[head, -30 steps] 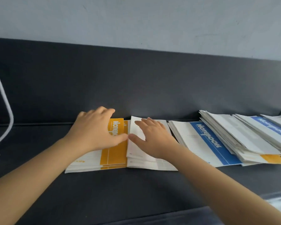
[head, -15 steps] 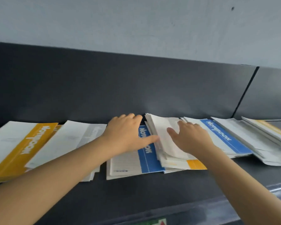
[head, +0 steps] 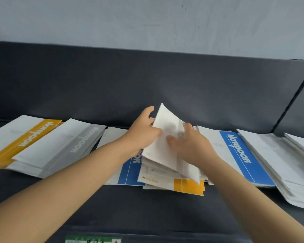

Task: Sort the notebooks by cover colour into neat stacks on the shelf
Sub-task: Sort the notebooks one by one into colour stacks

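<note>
On shelf [head: 147, 211] — L hand [head: 142, 135] + R hand [head: 191, 145] grip white "A5" notebook [head: 165, 118] by blue "Notebook" cover [head: 239, 149].

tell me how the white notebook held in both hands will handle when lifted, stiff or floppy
Probably floppy: the white notebook bows between the left hand and right hand, its far corner curling up. Likely light, since it looks thin. Its neighbours may slide easily: the pile beneath lies fanned and askew.
</note>
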The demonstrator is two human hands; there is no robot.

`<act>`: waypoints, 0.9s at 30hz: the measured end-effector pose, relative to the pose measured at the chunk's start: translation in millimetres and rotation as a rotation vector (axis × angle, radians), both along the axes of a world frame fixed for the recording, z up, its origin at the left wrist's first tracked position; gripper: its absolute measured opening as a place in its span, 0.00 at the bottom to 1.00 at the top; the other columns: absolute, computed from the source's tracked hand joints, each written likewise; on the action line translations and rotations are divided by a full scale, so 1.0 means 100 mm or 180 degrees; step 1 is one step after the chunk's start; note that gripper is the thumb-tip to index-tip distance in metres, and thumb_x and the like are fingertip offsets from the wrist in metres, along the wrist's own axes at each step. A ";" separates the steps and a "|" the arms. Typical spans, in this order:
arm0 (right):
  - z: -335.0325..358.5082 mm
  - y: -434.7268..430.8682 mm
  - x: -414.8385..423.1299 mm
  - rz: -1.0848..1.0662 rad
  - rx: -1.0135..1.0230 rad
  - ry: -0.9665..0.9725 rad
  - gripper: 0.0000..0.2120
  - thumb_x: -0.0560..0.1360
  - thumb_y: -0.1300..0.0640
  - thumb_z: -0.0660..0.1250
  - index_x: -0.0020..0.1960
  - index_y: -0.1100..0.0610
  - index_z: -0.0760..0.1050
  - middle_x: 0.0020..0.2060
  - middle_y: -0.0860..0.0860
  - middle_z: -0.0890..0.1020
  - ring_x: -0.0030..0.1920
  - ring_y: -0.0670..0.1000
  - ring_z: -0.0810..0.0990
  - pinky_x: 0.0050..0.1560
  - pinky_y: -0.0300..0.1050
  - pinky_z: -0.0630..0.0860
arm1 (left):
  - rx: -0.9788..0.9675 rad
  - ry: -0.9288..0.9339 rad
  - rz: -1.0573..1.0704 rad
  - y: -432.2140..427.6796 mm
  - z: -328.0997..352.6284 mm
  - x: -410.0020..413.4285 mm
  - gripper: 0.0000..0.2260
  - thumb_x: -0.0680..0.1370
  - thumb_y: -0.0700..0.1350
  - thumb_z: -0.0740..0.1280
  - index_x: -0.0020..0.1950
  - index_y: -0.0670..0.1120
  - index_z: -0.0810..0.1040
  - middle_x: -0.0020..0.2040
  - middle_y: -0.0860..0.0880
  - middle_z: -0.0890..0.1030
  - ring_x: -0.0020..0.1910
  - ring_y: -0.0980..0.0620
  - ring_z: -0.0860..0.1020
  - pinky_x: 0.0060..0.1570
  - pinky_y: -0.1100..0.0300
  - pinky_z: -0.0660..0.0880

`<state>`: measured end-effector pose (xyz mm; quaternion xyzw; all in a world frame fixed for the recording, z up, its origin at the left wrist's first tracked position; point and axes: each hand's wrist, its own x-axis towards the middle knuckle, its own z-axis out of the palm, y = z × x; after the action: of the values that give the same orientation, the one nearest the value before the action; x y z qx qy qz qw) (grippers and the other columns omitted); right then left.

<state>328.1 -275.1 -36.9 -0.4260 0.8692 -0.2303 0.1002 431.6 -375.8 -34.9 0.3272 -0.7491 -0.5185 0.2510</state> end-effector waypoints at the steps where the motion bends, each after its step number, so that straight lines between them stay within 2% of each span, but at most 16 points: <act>1: 0.03 -0.03 0.01 0.0039 -0.0165 0.0010 0.30 0.78 0.41 0.57 0.73 0.57 0.57 0.68 0.54 0.69 0.67 0.57 0.68 0.64 0.52 0.66 | 0.0204 0.0154 0.0129 -0.03 0.04 0.04 0.35 0.78 0.34 0.65 0.79 0.54 0.55 0.55 0.57 0.80 0.54 0.56 0.79 0.46 0.64 0.75; 3: 0.11 -0.08 0.02 0.0100 -0.0509 -0.0012 0.33 0.77 0.40 0.58 0.75 0.56 0.54 0.72 0.53 0.63 0.69 0.57 0.65 0.64 0.50 0.64 | 0.0441 0.0435 0.0342 -0.11 0.14 0.16 0.33 0.78 0.34 0.65 0.78 0.53 0.57 0.47 0.61 0.79 0.46 0.58 0.80 0.41 0.63 0.78; 5: 0.19 -0.18 0.08 0.0126 -0.0812 -0.0379 0.34 0.77 0.42 0.62 0.76 0.54 0.52 0.72 0.52 0.62 0.67 0.56 0.68 0.58 0.48 0.67 | 0.0453 0.0503 0.0429 -0.23 0.22 0.37 0.30 0.79 0.35 0.65 0.77 0.52 0.60 0.47 0.60 0.78 0.46 0.57 0.80 0.40 0.61 0.77; 6: 0.23 -0.25 0.13 0.0150 -0.0954 -0.0740 0.34 0.76 0.44 0.64 0.76 0.53 0.53 0.69 0.51 0.64 0.62 0.55 0.70 0.53 0.45 0.69 | 0.0447 0.0510 0.0464 -0.29 0.25 0.50 0.28 0.78 0.36 0.66 0.76 0.52 0.63 0.48 0.60 0.78 0.47 0.57 0.79 0.40 0.61 0.76; 8: 0.27 -0.41 0.30 0.0201 -0.1176 -0.1422 0.33 0.75 0.51 0.70 0.74 0.54 0.58 0.62 0.50 0.70 0.53 0.51 0.74 0.42 0.41 0.72 | 0.0381 0.0471 0.0548 -0.44 0.29 0.81 0.20 0.78 0.36 0.66 0.67 0.51 0.73 0.47 0.59 0.80 0.48 0.53 0.81 0.42 0.60 0.77; 9: 0.27 -0.50 0.42 0.0248 -0.1219 -0.1508 0.34 0.73 0.52 0.71 0.73 0.55 0.59 0.60 0.49 0.71 0.51 0.50 0.74 0.39 0.40 0.71 | 0.0302 0.0405 0.0568 -0.52 0.29 0.97 0.14 0.78 0.36 0.67 0.60 0.51 0.78 0.47 0.57 0.83 0.49 0.51 0.82 0.44 0.58 0.78; 10: 0.26 -0.61 0.55 0.0312 -0.1224 -0.1444 0.34 0.73 0.53 0.72 0.73 0.55 0.59 0.60 0.49 0.72 0.51 0.50 0.74 0.40 0.40 0.71 | 0.0209 0.0333 0.0558 -0.60 0.28 1.14 0.11 0.77 0.36 0.67 0.54 0.50 0.80 0.47 0.54 0.84 0.49 0.50 0.83 0.46 0.56 0.78; 12: 0.22 -0.85 0.86 0.0455 -0.1164 -0.1144 0.33 0.73 0.55 0.72 0.72 0.56 0.61 0.55 0.48 0.72 0.50 0.49 0.73 0.41 0.39 0.69 | 0.0080 0.0184 0.0528 -0.80 0.24 1.47 0.09 0.75 0.37 0.70 0.53 0.47 0.81 0.48 0.51 0.86 0.48 0.50 0.84 0.49 0.54 0.80; 14: 0.18 -1.09 1.17 0.0581 -0.1092 -0.1043 0.31 0.73 0.56 0.71 0.72 0.56 0.61 0.51 0.47 0.70 0.48 0.48 0.71 0.37 0.38 0.68 | 0.0075 -0.0031 0.0516 -1.00 0.20 1.76 0.11 0.72 0.40 0.75 0.53 0.46 0.81 0.47 0.51 0.86 0.44 0.54 0.85 0.42 0.60 0.81; 16: 0.13 -1.32 1.45 0.0610 -0.1015 -0.1066 0.30 0.74 0.57 0.70 0.71 0.56 0.61 0.49 0.47 0.69 0.49 0.49 0.70 0.42 0.39 0.70 | 0.0019 -0.0270 0.0504 -1.22 0.14 2.00 0.16 0.68 0.44 0.79 0.53 0.47 0.80 0.46 0.53 0.85 0.44 0.55 0.84 0.41 0.61 0.80; 18: 0.05 -1.51 1.65 0.0597 -0.0933 -0.0948 0.27 0.74 0.58 0.70 0.70 0.55 0.63 0.49 0.47 0.70 0.49 0.49 0.70 0.46 0.42 0.70 | -0.0161 -0.0428 0.0490 -1.42 0.07 2.17 0.21 0.65 0.45 0.81 0.54 0.49 0.78 0.50 0.54 0.83 0.48 0.55 0.83 0.49 0.56 0.80; 19: 0.00 -1.59 1.72 0.0562 -0.0882 -0.0821 0.27 0.74 0.58 0.70 0.70 0.55 0.64 0.51 0.48 0.72 0.50 0.50 0.71 0.46 0.42 0.69 | -0.0293 -0.0542 0.0466 -1.48 0.04 2.22 0.24 0.64 0.45 0.81 0.55 0.50 0.76 0.53 0.55 0.81 0.50 0.56 0.81 0.52 0.56 0.79; 21: -0.14 -1.67 1.83 0.0465 -0.0686 -0.0494 0.29 0.73 0.58 0.69 0.71 0.54 0.63 0.61 0.51 0.72 0.55 0.52 0.73 0.48 0.41 0.69 | -0.0845 -0.1222 0.0358 -1.55 -0.01 2.26 0.33 0.66 0.48 0.80 0.66 0.50 0.70 0.60 0.55 0.71 0.62 0.54 0.73 0.58 0.59 0.73; 23: -0.27 -1.70 1.88 0.0426 -0.0392 -0.0034 0.27 0.74 0.57 0.67 0.71 0.51 0.64 0.64 0.50 0.73 0.62 0.52 0.72 0.57 0.43 0.67 | -0.1604 -0.2105 0.0215 -1.59 -0.09 2.25 0.41 0.67 0.54 0.78 0.74 0.48 0.62 0.68 0.52 0.64 0.70 0.48 0.62 0.63 0.56 0.67; 25: -0.34 -1.67 1.87 0.0397 -0.0185 0.0350 0.22 0.75 0.55 0.65 0.69 0.49 0.68 0.59 0.48 0.77 0.62 0.50 0.73 0.65 0.44 0.60 | -0.1933 -0.2429 0.0144 -1.63 -0.14 2.23 0.40 0.67 0.58 0.76 0.75 0.49 0.63 0.72 0.50 0.63 0.70 0.46 0.61 0.64 0.56 0.65; 27: -0.32 -1.61 1.82 0.0302 -0.0234 0.0434 0.19 0.76 0.51 0.64 0.67 0.48 0.70 0.57 0.47 0.78 0.59 0.50 0.74 0.67 0.45 0.59 | -0.1985 -0.2311 0.0043 -1.66 -0.15 2.21 0.38 0.68 0.57 0.75 0.74 0.51 0.64 0.72 0.51 0.65 0.70 0.47 0.62 0.64 0.56 0.65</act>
<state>510.0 -436.6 -68.6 -0.4848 0.8438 -0.2275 0.0359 652.5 -541.5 -49.6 0.4012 -0.9060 -0.1194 0.0627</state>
